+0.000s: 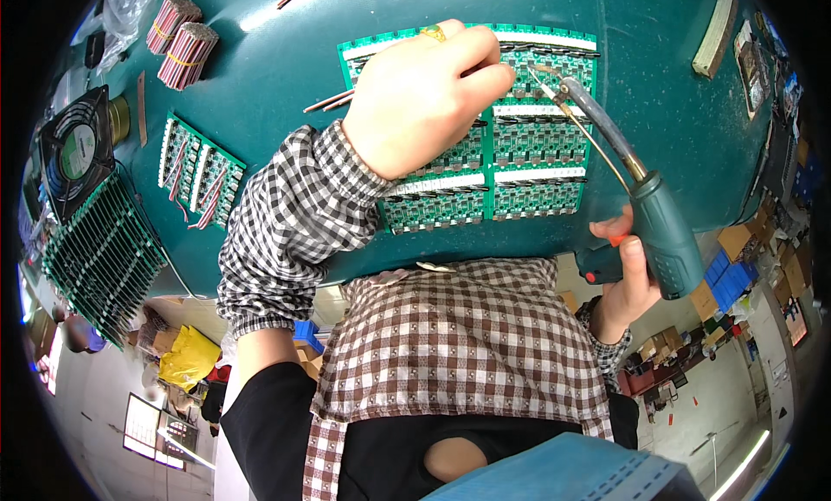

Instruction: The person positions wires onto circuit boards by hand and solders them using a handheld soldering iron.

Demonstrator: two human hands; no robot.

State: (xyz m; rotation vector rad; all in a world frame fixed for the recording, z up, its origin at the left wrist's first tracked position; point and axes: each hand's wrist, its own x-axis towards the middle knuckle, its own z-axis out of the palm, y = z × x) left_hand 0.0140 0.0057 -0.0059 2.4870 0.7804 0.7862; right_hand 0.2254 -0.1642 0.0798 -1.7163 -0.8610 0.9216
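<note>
My left hand [424, 99] is closed over the upper middle of a green circuit board panel [541, 142]; its thumb and fingers are pinched together. Thin red and dark wires [329, 101] stick out from under its palm past the panel's left edge; their other ends are hidden. A dark green soldering gun [665, 233] is in my right hand [632, 280], with a finger by its orange trigger. Its bent metal tube and thin feed tube reach up left, so that the tip [535, 71] is at the panel's upper rows, just right of my left fingertips.
Smaller board pieces with wires attached [201, 172] lie at left. Beyond them are banded wire bundles [188, 55], a black fan [76, 152] and a stack of green boards [104, 254]. A pale bar [715, 34] lies at the far right of the green tabletop [645, 77].
</note>
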